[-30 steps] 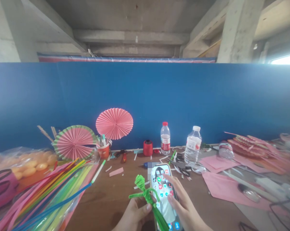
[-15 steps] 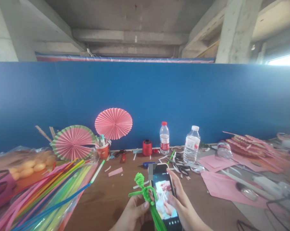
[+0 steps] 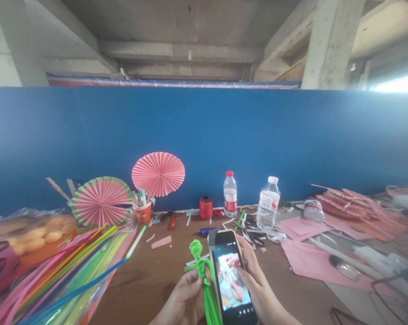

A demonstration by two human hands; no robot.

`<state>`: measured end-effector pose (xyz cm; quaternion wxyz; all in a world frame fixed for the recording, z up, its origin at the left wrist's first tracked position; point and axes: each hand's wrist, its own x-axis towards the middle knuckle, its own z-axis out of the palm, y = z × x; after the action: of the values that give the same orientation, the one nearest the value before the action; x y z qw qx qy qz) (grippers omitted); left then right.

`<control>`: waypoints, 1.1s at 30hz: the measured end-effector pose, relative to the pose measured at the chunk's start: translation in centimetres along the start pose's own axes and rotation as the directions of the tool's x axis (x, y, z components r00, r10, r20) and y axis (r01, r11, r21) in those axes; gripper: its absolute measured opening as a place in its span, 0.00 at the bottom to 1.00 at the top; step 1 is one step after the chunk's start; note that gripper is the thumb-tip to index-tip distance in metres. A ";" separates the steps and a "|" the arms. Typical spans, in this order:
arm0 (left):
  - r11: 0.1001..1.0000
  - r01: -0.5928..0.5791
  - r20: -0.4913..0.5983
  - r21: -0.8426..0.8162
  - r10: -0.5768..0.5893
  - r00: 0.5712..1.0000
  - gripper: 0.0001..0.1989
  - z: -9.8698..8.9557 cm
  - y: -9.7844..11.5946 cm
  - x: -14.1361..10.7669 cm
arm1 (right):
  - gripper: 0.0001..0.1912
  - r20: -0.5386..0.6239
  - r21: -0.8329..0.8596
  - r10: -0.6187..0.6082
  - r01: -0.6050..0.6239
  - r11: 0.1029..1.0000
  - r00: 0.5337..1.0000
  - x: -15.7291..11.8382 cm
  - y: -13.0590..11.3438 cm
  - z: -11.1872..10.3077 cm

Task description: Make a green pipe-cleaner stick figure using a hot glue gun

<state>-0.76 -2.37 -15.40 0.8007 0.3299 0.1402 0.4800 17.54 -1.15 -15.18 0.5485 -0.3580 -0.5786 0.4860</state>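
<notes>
A green pipe-cleaner figure (image 3: 201, 267) with a coiled round head, bent arms and long straight strands below stands upright in my left hand (image 3: 186, 295). The thumb and fingers of that hand are closed round its body. Beside it, my right hand (image 3: 260, 289) grips a smartphone (image 3: 231, 275) in a pale case, with the thumb over the lit screen. On the screen, two hands hold something pale. The figure's lower strands overlap the phone's left edge, and their ends run out of view at the bottom.
Bundled coloured pipe cleaners (image 3: 71, 275) lie at left, near pink paper fans (image 3: 158, 174). A cup of pens (image 3: 143, 212), red thread spool (image 3: 206, 208) and two water bottles (image 3: 230, 196) line the back. Pink paper sheets (image 3: 312, 259) and cables (image 3: 387, 280) lie at right. A blue partition (image 3: 204, 131) rises behind.
My left hand has moved the green figure slightly left, away from the phone, and turned it more upright. The phone stays in my right hand, almost unmoved.
</notes>
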 end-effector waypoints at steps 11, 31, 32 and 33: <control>0.999 -0.036 -0.075 -0.021 0.034 0.997 0.06 0.6 0.0 0.0 | 0.45 0.100 -0.296 0.070 -0.037 0.954 0.993 -0.2 -1.0 0.2; 0.998 -0.057 -0.068 -0.021 0.055 0.996 0.04 0.0 -0.2 0.1 | 0.42 0.126 -0.397 -0.008 0.058 0.916 0.992 -0.5 -1.1 -0.1; 0.998 -0.060 -0.068 -0.022 0.058 0.996 0.04 0.0 -0.2 0.1 | 0.40 0.131 -0.380 -0.031 0.079 0.922 0.991 -0.5 -1.1 -0.2; 0.998 -0.057 -0.072 -0.022 0.055 0.996 0.04 0.1 -0.1 0.1 | 0.38 0.136 -0.368 -0.052 0.099 0.924 0.989 -0.5 -1.0 -0.3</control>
<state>-0.59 -2.36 -15.45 0.7853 0.3068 0.1537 0.5153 17.98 -1.89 -14.35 0.4515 -0.4027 -0.7068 0.3666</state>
